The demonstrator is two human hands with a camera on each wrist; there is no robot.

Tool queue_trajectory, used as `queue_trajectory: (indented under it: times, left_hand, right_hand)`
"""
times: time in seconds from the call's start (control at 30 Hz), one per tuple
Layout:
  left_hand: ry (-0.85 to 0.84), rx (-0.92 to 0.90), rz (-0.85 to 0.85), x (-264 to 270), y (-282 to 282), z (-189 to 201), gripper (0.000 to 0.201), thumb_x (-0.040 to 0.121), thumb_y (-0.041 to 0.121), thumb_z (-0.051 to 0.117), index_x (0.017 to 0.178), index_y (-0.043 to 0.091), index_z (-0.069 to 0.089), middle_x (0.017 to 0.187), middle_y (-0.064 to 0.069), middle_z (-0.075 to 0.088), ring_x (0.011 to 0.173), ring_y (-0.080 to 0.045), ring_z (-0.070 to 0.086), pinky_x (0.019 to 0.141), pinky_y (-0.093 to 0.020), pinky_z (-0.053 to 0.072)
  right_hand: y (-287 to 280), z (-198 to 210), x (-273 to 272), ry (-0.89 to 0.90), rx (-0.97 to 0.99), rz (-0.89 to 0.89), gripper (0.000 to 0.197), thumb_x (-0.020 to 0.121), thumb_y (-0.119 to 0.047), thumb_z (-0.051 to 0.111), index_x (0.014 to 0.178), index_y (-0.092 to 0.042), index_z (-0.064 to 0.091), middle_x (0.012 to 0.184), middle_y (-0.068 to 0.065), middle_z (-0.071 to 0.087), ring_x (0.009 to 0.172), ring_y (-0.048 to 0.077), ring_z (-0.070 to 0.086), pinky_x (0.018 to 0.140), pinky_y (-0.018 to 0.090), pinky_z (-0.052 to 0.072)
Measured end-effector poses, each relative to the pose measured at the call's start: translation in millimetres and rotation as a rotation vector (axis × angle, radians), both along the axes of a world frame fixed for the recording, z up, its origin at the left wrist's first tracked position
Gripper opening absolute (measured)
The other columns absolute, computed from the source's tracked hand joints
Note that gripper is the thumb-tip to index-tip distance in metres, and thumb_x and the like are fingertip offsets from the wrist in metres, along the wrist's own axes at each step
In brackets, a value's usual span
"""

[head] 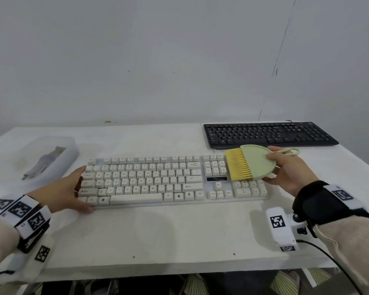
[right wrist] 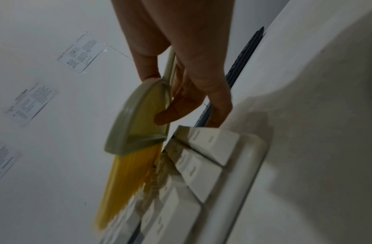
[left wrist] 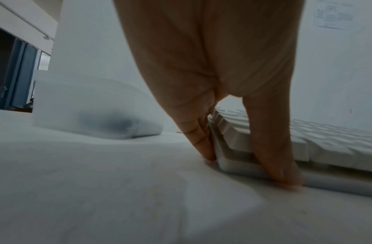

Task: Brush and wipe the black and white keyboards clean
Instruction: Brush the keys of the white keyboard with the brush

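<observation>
The brush [head: 251, 162] is being held pinched in the right grip [head: 290, 173], bristles pointing leftward over the number pad of the white keyboard [head: 149, 179], whose long axis is being steadied leftward by the left grip [head: 70, 192] clasped round its far end.

The left hand [left wrist: 212, 66] holds the near corner of the white keyboard [left wrist: 306, 140], fingers [left wrist: 201, 142] at its end, thumb on its front edge; a cloudy plastic box [left wrist: 86, 107] sits farther back on the desk [left wrist: 118, 198].
</observation>
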State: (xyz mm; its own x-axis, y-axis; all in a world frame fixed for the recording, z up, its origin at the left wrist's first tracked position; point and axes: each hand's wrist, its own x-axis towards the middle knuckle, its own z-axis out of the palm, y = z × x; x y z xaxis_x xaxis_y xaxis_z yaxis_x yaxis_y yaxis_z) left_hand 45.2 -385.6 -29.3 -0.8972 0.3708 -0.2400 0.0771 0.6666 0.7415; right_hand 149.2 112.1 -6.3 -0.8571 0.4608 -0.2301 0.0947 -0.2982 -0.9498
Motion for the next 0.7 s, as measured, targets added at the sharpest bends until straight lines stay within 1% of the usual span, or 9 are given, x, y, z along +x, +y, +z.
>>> queue_trajectory:
  times: [0.1, 0.17, 0.2, 0.3, 0.4, 0.5, 0.57, 0.63, 0.7]
  left_hand:
    - [0.005, -0.012, -0.017, 1.1, -3.1, 2.0, 0.135, 0.021, 0.042, 0.096, 0.14, 0.027, 0.032, 0.119, 0.007, 0.063, 0.11, -0.011, 0.061, 0.094, -0.036, 0.05]
    - [0.013, -0.011, -0.009, 3.6, -2.9, 3.1, 0.129, 0.027, 0.032, 0.092, 0.14, 0.025, 0.032, 0.12, 0.006, 0.063, 0.109, -0.012, 0.061, 0.093, -0.035, 0.049]
    - [0.021, -0.014, -0.006, 4.8, -2.8, 3.6, 0.127, 0.028, 0.031, 0.09, 0.141, 0.026, 0.032, 0.12, 0.007, 0.062, 0.109, -0.012, 0.061, 0.094, -0.035, 0.049]
    - [0.047, -0.025, -0.003, 6.1, -2.9, 3.0, 0.125, 0.029, 0.034, 0.089, 0.14, 0.029, 0.031, 0.119, 0.008, 0.062, 0.107, -0.012, 0.062, 0.096, -0.039, 0.049]
    - [0.068, -0.009, -0.004, 6.2, -3.3, 2.4, 0.12, 0.028, 0.035, 0.088, 0.135, 0.032, 0.034, 0.117, 0.009, 0.062, 0.105, -0.011, 0.062, 0.091, -0.034, 0.05]
    - [0.086, 0.005, -0.014, 7.0, -3.1, 3.1, 0.111, 0.027, 0.037, 0.088, 0.125, 0.043, 0.037, 0.115, 0.009, 0.063, 0.104, -0.011, 0.062, 0.089, -0.033, 0.05]
    - [0.093, 0.012, -0.017, 7.5, -3.5, 3.4, 0.109, 0.023, 0.042, 0.09, 0.119, 0.049, 0.037, 0.112, 0.01, 0.064, 0.102, -0.011, 0.063, 0.086, -0.032, 0.051]
    - [0.106, 0.023, -0.014, 8.0, -2.9, 3.4, 0.107, 0.022, 0.042, 0.089, 0.116, 0.051, 0.037, 0.11, 0.011, 0.064, 0.101, -0.009, 0.063, 0.083, -0.029, 0.05]
    - [0.124, 0.039, -0.022, 10.7, 0.7, 6.0, 0.099, 0.025, 0.039, 0.084, 0.111, 0.057, 0.04, 0.108, 0.012, 0.063, 0.098, -0.005, 0.062, 0.078, -0.023, 0.048]
  right_hand:
    - [-1.9, -1.2, -2.4, 0.01, 0.007, 0.017, 0.02, 0.091, -0.004, 0.052, 0.098, -0.021, 0.059, 0.098, 0.007, 0.06, 0.09, 0.024, 0.057, 0.074, 0.042, 0.049]
    - [-2.0, -2.5, -3.9, 0.009, 0.004, 0.025, 0.021, 0.09, -0.004, 0.052, 0.099, -0.021, 0.059, 0.1, 0.007, 0.06, 0.091, 0.024, 0.057, 0.075, 0.042, 0.049]
    - [-1.7, -3.0, -4.2, 0.007, 0.001, 0.03, 0.021, 0.09, -0.004, 0.053, 0.099, -0.021, 0.059, 0.101, 0.007, 0.06, 0.092, 0.024, 0.057, 0.075, 0.042, 0.049]
    - [0.4, -5.0, -4.5, 0.002, -0.007, 0.036, 0.021, 0.09, -0.004, 0.053, 0.102, -0.019, 0.061, 0.103, 0.009, 0.061, 0.094, 0.025, 0.058, 0.075, 0.041, 0.05]
    - [1.5, -7.5, -5.0, -0.001, 0.002, 0.045, 0.025, 0.09, -0.005, 0.052, 0.111, -0.015, 0.06, 0.106, 0.011, 0.061, 0.097, 0.027, 0.058, 0.075, 0.041, 0.05]
    - [1.8, -8.5, -6.2, -0.017, 0.008, 0.038, 0.02, 0.09, -0.007, 0.053, 0.109, -0.01, 0.058, 0.103, 0.011, 0.061, 0.093, 0.025, 0.058, 0.073, 0.04, 0.05]
    - [2.3, -8.8, -6.3, -0.03, 0.013, 0.029, 0.018, 0.09, -0.008, 0.054, 0.108, -0.007, 0.055, 0.101, 0.012, 0.06, 0.089, 0.025, 0.058, 0.071, 0.04, 0.05]
    - [2.9, -9.5, -6.3, -0.038, 0.012, 0.032, 0.021, 0.09, -0.008, 0.054, 0.111, -0.005, 0.053, 0.102, 0.014, 0.06, 0.09, 0.026, 0.059, 0.074, 0.041, 0.05]
    - [3.1, -9.3, -6.1, -0.044, 0.014, 0.041, 0.022, 0.09, -0.008, 0.054, 0.111, -0.005, 0.052, 0.099, 0.014, 0.06, 0.089, 0.026, 0.058, 0.074, 0.041, 0.049]
